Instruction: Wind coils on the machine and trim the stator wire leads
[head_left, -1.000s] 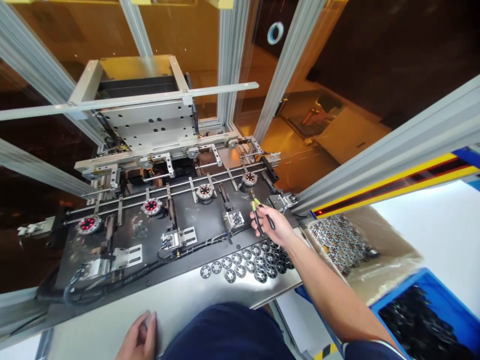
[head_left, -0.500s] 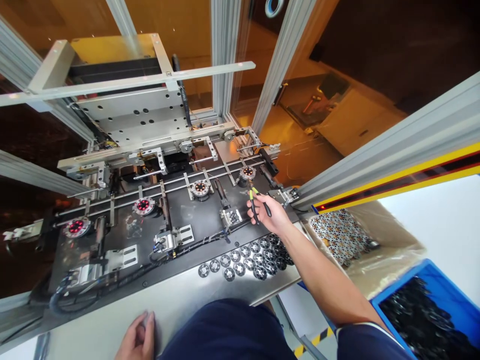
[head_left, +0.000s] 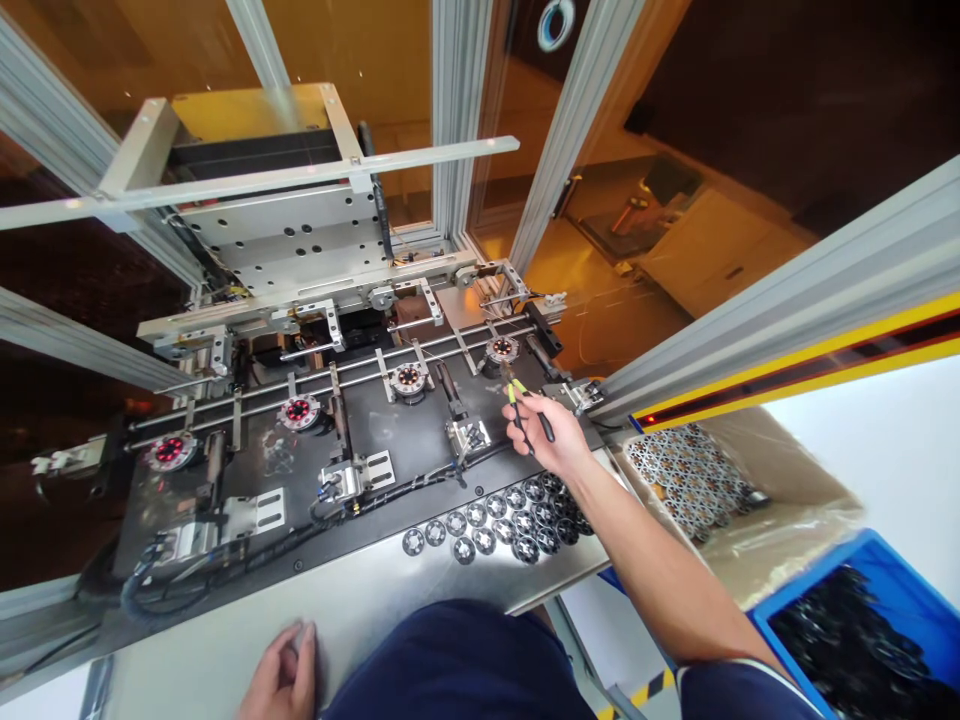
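Note:
My right hand (head_left: 549, 436) is closed around small pliers (head_left: 525, 412) with green-and-black handles, their tip pointing up toward the rightmost round wound part (head_left: 502, 349) on the machine's rail. Three more such round parts (head_left: 407, 379) sit in fixtures along the rail to the left. Just below my right wrist, several flat round slotted discs (head_left: 501, 515) lie in rows on the steel ledge. My left hand (head_left: 284, 680) rests at the near edge of the steel ledge, fingers curled together, nothing visible in them.
Inside an aluminium-framed enclosure with amber panels stands a black machine bed (head_left: 285, 470) with clamps and cables. A bag-lined box of stamped discs (head_left: 686, 475) sits at the right. A blue bin of dark parts (head_left: 862, 640) is at the lower right.
My right hand with the pliers stays near the rightmost fixture, shifting only slightly. The view tilted up and back. My left hand remains on the ledge.

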